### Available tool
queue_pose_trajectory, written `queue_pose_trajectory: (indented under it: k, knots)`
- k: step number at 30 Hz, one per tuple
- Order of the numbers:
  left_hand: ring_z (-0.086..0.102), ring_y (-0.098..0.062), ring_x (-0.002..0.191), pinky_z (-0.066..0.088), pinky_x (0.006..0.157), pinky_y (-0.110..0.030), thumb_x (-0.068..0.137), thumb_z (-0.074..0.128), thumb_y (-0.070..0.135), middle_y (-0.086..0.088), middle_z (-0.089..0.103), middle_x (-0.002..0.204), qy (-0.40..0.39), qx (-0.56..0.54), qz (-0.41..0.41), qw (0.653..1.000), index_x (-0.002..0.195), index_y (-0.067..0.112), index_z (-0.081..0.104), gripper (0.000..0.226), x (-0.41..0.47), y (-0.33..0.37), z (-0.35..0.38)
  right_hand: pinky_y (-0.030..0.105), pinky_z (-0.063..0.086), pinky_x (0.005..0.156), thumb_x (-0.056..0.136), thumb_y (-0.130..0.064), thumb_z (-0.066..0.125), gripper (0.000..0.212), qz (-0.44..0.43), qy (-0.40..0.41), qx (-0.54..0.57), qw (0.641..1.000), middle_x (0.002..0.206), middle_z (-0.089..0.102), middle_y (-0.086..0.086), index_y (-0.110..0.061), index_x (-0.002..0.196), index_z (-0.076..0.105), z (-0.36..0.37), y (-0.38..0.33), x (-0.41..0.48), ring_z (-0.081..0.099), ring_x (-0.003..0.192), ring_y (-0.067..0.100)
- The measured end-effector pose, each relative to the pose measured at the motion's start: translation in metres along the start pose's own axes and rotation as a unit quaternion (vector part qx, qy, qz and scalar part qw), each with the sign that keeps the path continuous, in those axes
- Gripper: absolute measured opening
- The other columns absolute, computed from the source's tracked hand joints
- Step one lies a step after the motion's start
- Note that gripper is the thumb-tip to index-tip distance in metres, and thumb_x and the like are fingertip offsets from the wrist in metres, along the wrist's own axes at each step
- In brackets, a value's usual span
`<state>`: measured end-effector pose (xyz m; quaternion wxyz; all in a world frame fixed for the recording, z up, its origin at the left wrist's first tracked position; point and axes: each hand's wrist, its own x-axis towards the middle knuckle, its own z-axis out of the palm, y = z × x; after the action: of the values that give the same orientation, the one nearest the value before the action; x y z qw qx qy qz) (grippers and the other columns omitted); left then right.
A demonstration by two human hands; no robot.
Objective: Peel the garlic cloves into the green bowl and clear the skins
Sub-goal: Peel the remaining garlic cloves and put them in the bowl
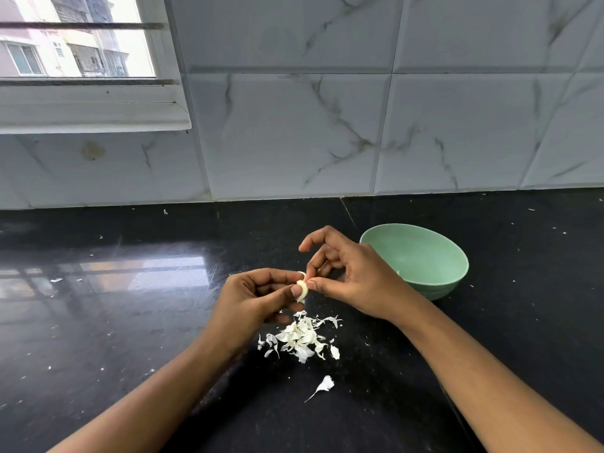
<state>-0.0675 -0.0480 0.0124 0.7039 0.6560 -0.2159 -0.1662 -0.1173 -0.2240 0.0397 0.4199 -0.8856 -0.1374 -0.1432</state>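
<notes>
Over the black counter (130, 322), the left hand (258, 299) is pinching an upright garlic clove (302, 291) while the right hand (353, 279) is nipping its top, with the green bowl (434, 282) sitting just right, behind that hand.

the right hand (354, 279) hides part of the green bowl (428, 256).

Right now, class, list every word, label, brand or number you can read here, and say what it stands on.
None can be read.
The green bowl, the wall tiles and the black counter carry no writing.
The buildings beyond the window are too blurred to show any sign.
</notes>
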Motion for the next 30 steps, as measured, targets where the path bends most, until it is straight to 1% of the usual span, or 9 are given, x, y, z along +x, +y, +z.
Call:
queue_pose_trajectory:
  k: [3, 6, 10, 12, 15, 18, 23, 26, 30]
  knots:
    - [0.070, -0.016, 0.066, 0.054, 0.053, -0.021, 0.067, 0.072, 0.018, -0.013, 0.074, 0.078, -0.006, 0.011, 0.002, 1.000, 0.091, 0.009, 0.074, 0.025, 0.000, 0.000, 0.000, 0.011, 0.041, 0.061, 0.085, -0.009, 0.067, 0.038, -0.014, -0.011, -0.030, 0.999, 0.082, 0.062, -0.009, -0.028, 0.111, 0.046, 0.001, 0.001, 0.000, 0.061, 0.077, 0.008]
    - [0.070, -0.017, 0.066, 0.054, 0.053, -0.022, 0.067, 0.072, 0.017, -0.015, 0.073, 0.078, -0.001, 0.004, -0.002, 1.000, 0.090, 0.007, 0.073, 0.025, 0.001, 0.000, 0.000, 0.011, 0.039, 0.060, 0.087, -0.008, 0.061, 0.036, -0.024, -0.023, -0.045, 0.998, 0.085, 0.057, -0.008, -0.026, 0.113, 0.042, 0.005, 0.003, 0.000, 0.057, 0.075, 0.012]
    - [0.069, -0.016, 0.065, 0.054, 0.052, -0.021, 0.070, 0.071, 0.013, -0.011, 0.072, 0.075, 0.005, -0.025, -0.019, 0.999, 0.090, 0.004, 0.071, 0.022, 0.002, -0.001, 0.000, 0.012, 0.038, 0.058, 0.088, -0.007, 0.060, 0.035, -0.021, -0.034, -0.048, 0.998, 0.084, 0.056, -0.008, -0.022, 0.114, 0.042, 0.006, 0.003, 0.000, 0.055, 0.070, 0.014]
    - [0.069, -0.015, 0.065, 0.053, 0.051, -0.021, 0.076, 0.069, 0.009, -0.011, 0.072, 0.075, 0.009, -0.040, -0.025, 0.999, 0.091, 0.004, 0.070, 0.016, 0.002, -0.002, -0.001, 0.015, 0.040, 0.058, 0.088, -0.007, 0.060, 0.035, -0.016, -0.056, -0.047, 0.997, 0.084, 0.058, -0.006, -0.022, 0.115, 0.042, 0.004, 0.003, 0.000, 0.055, 0.069, 0.015]
    - [0.069, -0.013, 0.065, 0.051, 0.049, -0.019, 0.079, 0.066, 0.007, -0.008, 0.072, 0.075, 0.023, -0.062, -0.034, 0.997, 0.090, 0.005, 0.068, 0.012, 0.004, -0.001, -0.002, 0.027, 0.049, 0.064, 0.087, -0.007, 0.061, 0.036, 0.007, -0.109, -0.059, 0.992, 0.083, 0.061, -0.003, -0.023, 0.114, 0.043, 0.002, 0.005, -0.001, 0.058, 0.068, 0.017]
    - [0.070, -0.013, 0.066, 0.051, 0.048, -0.018, 0.075, 0.066, 0.010, -0.007, 0.072, 0.075, 0.022, -0.089, -0.050, 0.995, 0.090, 0.007, 0.067, 0.014, 0.005, -0.001, -0.002, 0.028, 0.052, 0.071, 0.085, -0.006, 0.063, 0.034, 0.028, -0.097, -0.058, 0.993, 0.082, 0.064, -0.005, -0.025, 0.109, 0.047, 0.001, 0.008, 0.000, 0.061, 0.070, 0.010]
    - [0.071, -0.013, 0.069, 0.051, 0.048, -0.017, 0.067, 0.067, 0.013, -0.008, 0.074, 0.080, 0.022, -0.114, -0.053, 0.992, 0.088, 0.008, 0.066, 0.021, 0.005, 0.000, -0.002, 0.033, 0.057, 0.069, 0.085, -0.005, 0.067, 0.023, 0.073, -0.017, 0.076, 0.994, 0.084, 0.073, 0.006, -0.020, 0.098, 0.055, -0.004, 0.005, 0.002, 0.070, 0.077, 0.016]
    - [0.071, -0.011, 0.068, 0.050, 0.047, -0.015, 0.066, 0.067, 0.012, -0.007, 0.074, 0.078, 0.028, -0.116, -0.047, 0.992, 0.084, 0.008, 0.066, 0.019, 0.005, 0.000, -0.002, 0.032, 0.056, 0.065, 0.077, -0.003, 0.074, 0.024, 0.099, 0.012, 0.166, 0.981, 0.078, 0.073, 0.011, -0.016, 0.091, 0.060, -0.005, 0.004, 0.002, 0.068, 0.070, 0.017]
    - [0.071, -0.010, 0.069, 0.050, 0.047, -0.015, 0.066, 0.067, 0.010, -0.007, 0.074, 0.078, 0.030, -0.120, -0.040, 0.991, 0.083, 0.007, 0.066, 0.017, 0.006, -0.001, -0.003, 0.026, 0.055, 0.058, 0.072, 0.005, 0.075, 0.029, 0.109, 0.034, 0.239, 0.964, 0.071, 0.069, 0.009, -0.008, 0.090, 0.057, -0.003, 0.003, 0.001, 0.063, 0.063, 0.016]
